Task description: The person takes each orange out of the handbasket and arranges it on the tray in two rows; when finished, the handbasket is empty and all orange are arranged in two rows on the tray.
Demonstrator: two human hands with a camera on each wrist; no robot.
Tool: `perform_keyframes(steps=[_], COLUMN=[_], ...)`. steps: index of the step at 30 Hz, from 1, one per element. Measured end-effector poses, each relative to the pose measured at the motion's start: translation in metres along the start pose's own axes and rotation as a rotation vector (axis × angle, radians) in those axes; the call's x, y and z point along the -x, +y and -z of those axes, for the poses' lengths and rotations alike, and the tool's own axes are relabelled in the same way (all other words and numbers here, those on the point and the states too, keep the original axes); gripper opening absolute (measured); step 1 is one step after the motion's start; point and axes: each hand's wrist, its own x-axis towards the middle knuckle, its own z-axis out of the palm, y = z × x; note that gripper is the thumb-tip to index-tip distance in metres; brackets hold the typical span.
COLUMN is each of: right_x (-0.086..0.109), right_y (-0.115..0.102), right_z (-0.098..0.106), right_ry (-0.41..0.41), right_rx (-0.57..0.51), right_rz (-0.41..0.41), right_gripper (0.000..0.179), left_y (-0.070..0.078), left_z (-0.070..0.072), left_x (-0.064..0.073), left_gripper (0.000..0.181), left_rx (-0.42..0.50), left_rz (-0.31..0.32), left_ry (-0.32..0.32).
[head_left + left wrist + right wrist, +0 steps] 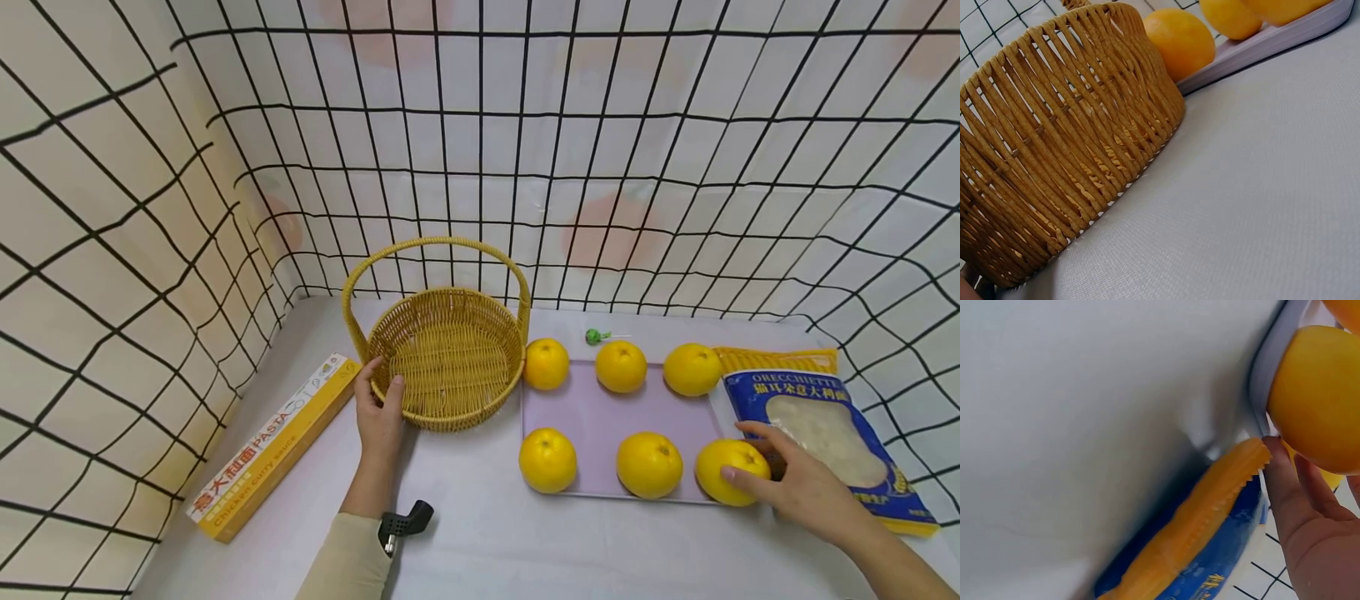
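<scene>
My left hand (pixel 381 417) holds the left front rim of a round wicker basket (pixel 450 421) with a tall arched handle. The basket's woven side (pixel 1079 125) fills much of the left wrist view, where only a bit of that hand shows at the lower corner. On the right, my right hand (pixel 806 483) grips the front right orange (pixel 731 472), thumb on its near side and fingers around the far side. This orange (pixel 1319 400) sits at the corner of a lilac tray (pixel 592 408), where several more oranges (pixel 648 464) stand in two rows.
A blue bag of orecchiette pasta (pixel 825 433) lies right of the tray, beneath my right forearm. Left of the basket is a long pasta box (pixel 277 450). A small green-wrapped lollipop (pixel 597 336) lies behind the tray. Black wire grid panels (pixel 480 108) enclose the back and sides.
</scene>
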Motion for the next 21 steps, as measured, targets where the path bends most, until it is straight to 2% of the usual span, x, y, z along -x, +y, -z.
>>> perform_keyframes(steps=[9, 12, 14, 17, 21], right_x=[-0.002, -0.005, -0.008, -0.012, -0.016], right_y=[0.000, -0.001, -0.002, -0.004, -0.010], right_z=[0.015, 0.021, 0.026, 0.033, 0.039], right_ry=[0.041, 0.057, 0.067, 0.085, 0.120], right_rx=[-0.050, -0.044, -0.025, 0.000, 0.036], right_rz=[0.079, 0.095, 0.097, 0.102, 0.097], right_gripper=[0.076, 0.071, 0.072, 0.073, 0.075], left_y=[0.002, 0.005, 0.007, 0.012, 0.022], left_z=[0.004, 0.006, 0.007, 0.006, 0.005], left_x=[0.001, 0.002, 0.003, 0.003, 0.005], left_gripper=[0.049, 0.049, 0.048, 0.044, 0.037], left_rx=[-0.020, -0.044, -0.065, -0.079, -0.018], left_rz=[0.033, 0.025, 0.000, -0.071, -0.186], left_ry=[-0.007, -0.001, 0.011, 0.054, 0.134])
